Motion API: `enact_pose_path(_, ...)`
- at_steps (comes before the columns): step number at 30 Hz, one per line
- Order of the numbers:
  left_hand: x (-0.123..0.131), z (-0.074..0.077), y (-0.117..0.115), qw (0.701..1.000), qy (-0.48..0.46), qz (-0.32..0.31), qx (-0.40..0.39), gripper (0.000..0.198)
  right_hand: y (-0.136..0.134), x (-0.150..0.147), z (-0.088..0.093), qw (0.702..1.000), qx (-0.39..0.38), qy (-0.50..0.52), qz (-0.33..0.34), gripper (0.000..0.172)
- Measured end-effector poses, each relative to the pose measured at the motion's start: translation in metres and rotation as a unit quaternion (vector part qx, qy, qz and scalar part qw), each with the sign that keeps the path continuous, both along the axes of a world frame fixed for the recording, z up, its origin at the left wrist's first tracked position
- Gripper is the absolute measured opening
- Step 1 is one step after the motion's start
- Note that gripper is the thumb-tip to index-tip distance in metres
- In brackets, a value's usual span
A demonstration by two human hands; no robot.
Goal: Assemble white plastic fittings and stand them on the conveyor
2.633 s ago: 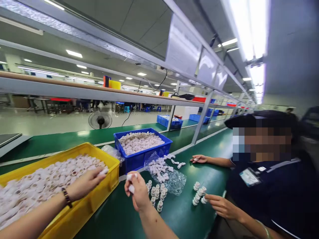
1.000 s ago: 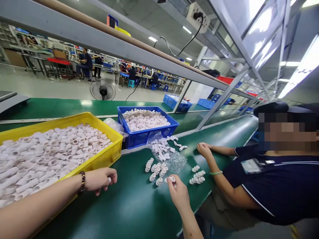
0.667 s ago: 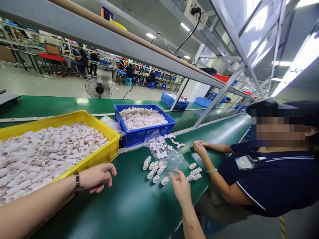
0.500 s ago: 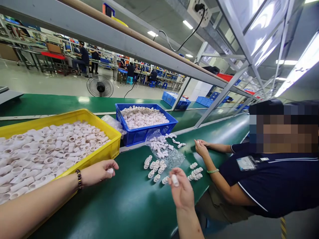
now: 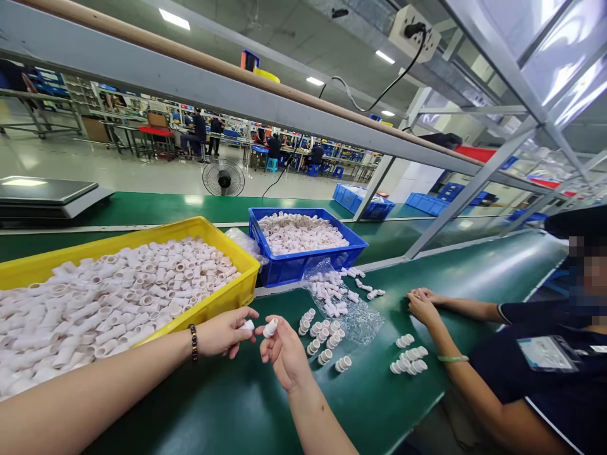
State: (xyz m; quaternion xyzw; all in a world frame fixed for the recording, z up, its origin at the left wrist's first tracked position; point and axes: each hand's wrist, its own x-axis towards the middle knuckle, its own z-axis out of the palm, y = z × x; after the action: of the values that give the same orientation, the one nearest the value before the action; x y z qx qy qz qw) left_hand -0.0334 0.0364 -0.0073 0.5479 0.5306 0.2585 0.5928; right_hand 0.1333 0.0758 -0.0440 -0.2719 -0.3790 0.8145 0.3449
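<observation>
Near the yellow bin's front corner, my left hand pinches a short white plastic pipe fitting. Close beside it, my right hand holds another white pipe fitting between thumb and fingers, its ringed end showing. The two fittings are a small gap apart. On the green table to the right of my right hand stand several upright white fittings in a group. Behind them, loose white fittings lie on a clear plastic bag.
A yellow bin full of white fittings stands at left, a blue bin of smaller white parts behind. At right sits a co-worker, hands together, near more upright fittings. A metal rail crosses overhead; a scale sits far left.
My right hand has moved left from the upright fittings to beside my left hand, each still holding a fitting. The view has turned left, and the co-worker's hands have come together.
</observation>
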Motion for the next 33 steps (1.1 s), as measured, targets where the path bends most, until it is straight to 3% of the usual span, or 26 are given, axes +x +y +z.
enact_pose_path(3,0.002,0.003,0.001,0.999,0.029,0.005,0.020,0.033,0.000,-0.006,-0.006,0.999,-0.040,0.010,-0.031,0.039)
enact_pose_path(6,0.003,0.007,0.002,1.000,-0.004,0.027,0.012,0.033,-0.002,-0.009,-0.009,0.998,-0.056,-0.002,-0.042,0.041)
enact_pose_path(10,0.002,0.013,0.004,0.996,-0.015,0.083,0.036,0.034,-0.003,-0.009,-0.010,0.998,-0.037,0.013,-0.049,0.037)
enact_pose_path(14,0.002,0.015,0.005,0.995,-0.017,0.082,0.062,0.042,-0.002,-0.007,-0.014,0.996,-0.007,0.023,-0.082,0.035)
enact_pose_path(18,0.006,0.013,0.003,0.995,0.012,0.091,0.034,0.044,-0.007,-0.004,-0.019,0.994,0.026,0.007,-0.109,0.036)
enact_pose_path(26,0.001,0.008,0.006,0.992,0.045,0.052,0.105,0.043,-0.024,-0.019,-0.022,0.990,0.061,0.019,-0.127,0.042)
enact_pose_path(33,0.007,0.017,0.004,0.992,0.031,0.005,0.120,0.042,-0.015,-0.027,-0.050,0.988,0.074,0.077,-0.111,0.059)
